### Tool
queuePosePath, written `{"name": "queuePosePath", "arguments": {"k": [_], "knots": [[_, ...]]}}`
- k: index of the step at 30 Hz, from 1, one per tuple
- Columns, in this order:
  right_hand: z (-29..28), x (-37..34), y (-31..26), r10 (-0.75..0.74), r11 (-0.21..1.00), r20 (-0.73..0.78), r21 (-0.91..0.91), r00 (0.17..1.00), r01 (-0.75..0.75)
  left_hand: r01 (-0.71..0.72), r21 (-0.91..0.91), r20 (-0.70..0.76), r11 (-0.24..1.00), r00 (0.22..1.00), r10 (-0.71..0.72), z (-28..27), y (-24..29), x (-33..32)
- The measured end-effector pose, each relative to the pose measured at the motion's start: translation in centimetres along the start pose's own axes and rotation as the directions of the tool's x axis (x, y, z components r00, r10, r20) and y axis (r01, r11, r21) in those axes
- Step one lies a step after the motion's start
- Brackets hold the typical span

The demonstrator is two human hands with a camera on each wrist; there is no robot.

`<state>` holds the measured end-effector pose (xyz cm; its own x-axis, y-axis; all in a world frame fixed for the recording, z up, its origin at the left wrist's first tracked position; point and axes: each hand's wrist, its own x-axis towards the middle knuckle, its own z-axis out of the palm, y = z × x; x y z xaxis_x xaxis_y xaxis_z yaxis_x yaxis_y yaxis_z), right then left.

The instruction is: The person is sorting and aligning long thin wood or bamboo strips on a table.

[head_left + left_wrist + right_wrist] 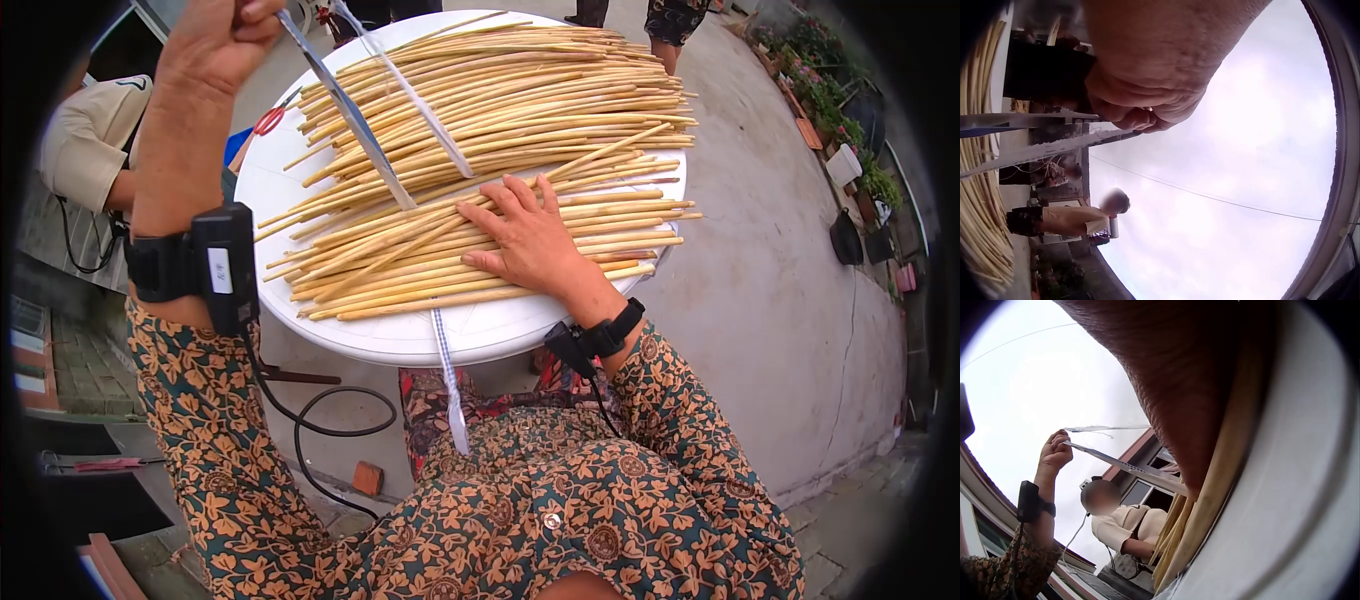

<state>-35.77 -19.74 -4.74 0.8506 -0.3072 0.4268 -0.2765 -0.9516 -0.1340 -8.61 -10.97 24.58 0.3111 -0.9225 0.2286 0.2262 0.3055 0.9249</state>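
Many long peeled sticks [500,110] lie side by side across a round white table [270,190]. My left hand [222,45] is raised above the table's left side, its fingers pinching a flat strip [350,115]; the left wrist view shows two lengths of strip [1041,150] running down from the pinch [1138,119]. A second pale length [415,95] reaches down among the sticks. My right hand [525,235] rests palm down on the nearer sticks with its fingers spread. A checked strip end [447,370] hangs over the near table edge.
Red-handled scissors [270,120] lie at the table's left edge. A person in a light shirt [95,140] is at the left, and others stand beyond the table. A black cable [345,430] loops below my left sleeve. Potted plants [875,180] line the right side.
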Motion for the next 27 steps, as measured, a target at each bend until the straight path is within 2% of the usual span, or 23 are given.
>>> {"name": "queuePosePath", "arguments": {"k": [1, 2, 3, 4, 5, 6, 7, 12, 13, 20, 27], "knots": [[0.0, -0.1, 0.0, 0.001, 1.000, 0.008, -0.001, 1.000, -0.001, 0.073, -0.058, 0.185, 0.996, 0.981, -0.062, -1.1, 2.3, 1.0], [-0.1, -0.1, 0.0, 0.000, 1.000, 0.016, -0.002, 1.000, 0.000, 0.154, -0.100, 0.367, 0.983, 0.924, -0.107, -2.7, 4.6, 2.2], [0.0, 0.0, 0.1, 0.001, 1.000, 0.013, -0.008, 1.000, 0.000, 0.240, -0.126, 0.538, 0.963, 0.832, -0.137, -4.0, 6.7, 3.2], [0.2, -0.1, 0.1, 0.001, 1.000, 0.011, -0.011, 1.000, -0.001, 0.328, -0.135, 0.689, 0.935, 0.709, -0.150, -2.1, 7.5, 2.4], [0.3, -0.1, 0.1, 0.002, 1.000, 0.009, -0.015, 1.000, -0.002, -0.182, -0.020, 0.338, 0.983, 0.924, 0.178, -0.2, 7.6, 1.9], [0.3, 0.0, 0.1, 0.000, 1.000, 0.013, -0.016, 1.000, 0.001, -0.369, 0.441, -0.106, 0.818, 0.884, 0.456, 3.8, 7.1, 0.4], [0.2, -0.1, 0.1, 0.000, 1.000, 0.016, -0.015, 1.000, 0.000, -0.354, 0.498, -0.172, 0.792, 0.854, 0.491, 5.2, 7.0, -0.1], [0.5, -0.1, 0.3, 0.004, 1.000, 0.006, 0.017, 1.000, -0.004, -0.403, 0.407, -0.164, 0.820, 0.850, 0.500, 5.7, 8.1, -1.4], [0.4, -0.2, 0.2, 0.003, 1.000, 0.005, 0.017, 1.000, -0.003, -0.366, 0.371, -0.181, 0.853, 0.873, 0.453, 5.6, 8.5, -2.1], [0.5, -0.1, 0.2, 0.006, 1.000, 0.007, 0.001, 1.000, -0.006, -0.581, 0.028, -0.239, 0.814, 0.786, 0.570, 7.9, 10.6, -4.1], [0.7, -0.1, 0.4, 0.004, 1.000, 0.016, -0.016, 1.000, -0.004, -0.626, 0.040, -0.205, 0.779, 0.758, 0.619, 8.3, 12.1, -5.3]]}}
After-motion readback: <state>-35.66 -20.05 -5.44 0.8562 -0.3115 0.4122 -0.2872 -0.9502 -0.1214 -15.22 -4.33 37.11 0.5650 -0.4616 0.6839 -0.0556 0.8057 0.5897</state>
